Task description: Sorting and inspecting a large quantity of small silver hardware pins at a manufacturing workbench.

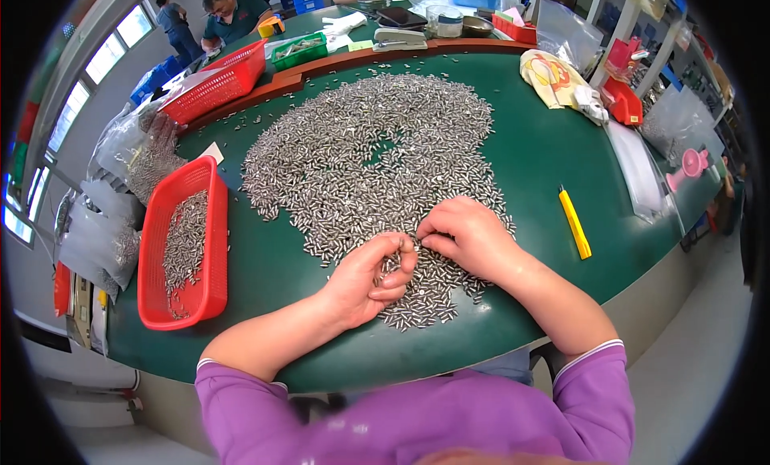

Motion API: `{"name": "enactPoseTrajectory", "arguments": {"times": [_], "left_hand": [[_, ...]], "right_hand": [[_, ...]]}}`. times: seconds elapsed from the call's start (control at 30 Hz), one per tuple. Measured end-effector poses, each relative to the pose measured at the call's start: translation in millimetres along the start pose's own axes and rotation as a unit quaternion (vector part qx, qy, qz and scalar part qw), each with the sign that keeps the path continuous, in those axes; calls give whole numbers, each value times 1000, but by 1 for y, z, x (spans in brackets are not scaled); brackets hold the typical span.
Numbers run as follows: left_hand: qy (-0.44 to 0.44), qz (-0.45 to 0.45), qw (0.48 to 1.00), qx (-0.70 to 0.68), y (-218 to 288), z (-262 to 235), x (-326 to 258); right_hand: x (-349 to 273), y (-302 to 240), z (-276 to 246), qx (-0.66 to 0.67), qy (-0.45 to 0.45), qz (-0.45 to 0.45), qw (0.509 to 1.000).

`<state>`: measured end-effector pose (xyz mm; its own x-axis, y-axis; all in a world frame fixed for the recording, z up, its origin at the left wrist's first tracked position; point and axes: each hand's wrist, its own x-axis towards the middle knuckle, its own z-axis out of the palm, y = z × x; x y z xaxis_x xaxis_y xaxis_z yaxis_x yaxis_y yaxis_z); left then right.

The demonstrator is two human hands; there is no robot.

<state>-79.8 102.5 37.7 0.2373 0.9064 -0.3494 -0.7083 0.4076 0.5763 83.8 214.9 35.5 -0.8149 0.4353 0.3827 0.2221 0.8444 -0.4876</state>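
A broad heap of small silvery metal pins [361,176] is spread over the green tabletop [521,168]. Over its near edge, my left hand [373,276] is closed, thumb and forefinger pinched and the other fingers curled. Close beside it my right hand [465,232] pinches too, its fingertips almost meeting those of the left. What sits between the fingertips is too small to make out. Left of the heap, a red plastic basket [218,256] holds a layer of similar metal pieces.
A yellow utility knife [574,222] lies to the right. Bags of metal parts [120,232] crowd the left edge. A wooden strip [337,60] borders the far side, with a red basket [220,84], a green tray [298,51] and a stapler [399,40]. Co-workers sit beyond.
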Motion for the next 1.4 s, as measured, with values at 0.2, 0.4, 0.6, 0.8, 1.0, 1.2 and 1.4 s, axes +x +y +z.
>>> {"name": "enactPoseTrajectory", "arguments": {"times": [0.2,0.4,0.6,0.8,1.0,1.2,1.4], "left_hand": [[-15,-16,1000,1,0,2,2],[-1,-11,1000,19,-2,5,0],[-7,-11,1000,25,-2,2,0],[-36,-22,999,20,0,0,0],[-13,-14,999,29,-2,4,1],[-31,-18,999,25,-3,1,1],[-35,-8,999,32,-5,1,3]], "right_hand": [[-1,-2,-3,70,63,30,995],[-1,-13,-5,209,79,106,969],[-2,-15,-3,320,49,127,938],[0,-14,-9,335,18,104,936],[-1,-12,-8,272,4,41,961],[-2,-18,-7,367,-38,81,926],[-2,-13,-4,333,-35,40,941]]}}
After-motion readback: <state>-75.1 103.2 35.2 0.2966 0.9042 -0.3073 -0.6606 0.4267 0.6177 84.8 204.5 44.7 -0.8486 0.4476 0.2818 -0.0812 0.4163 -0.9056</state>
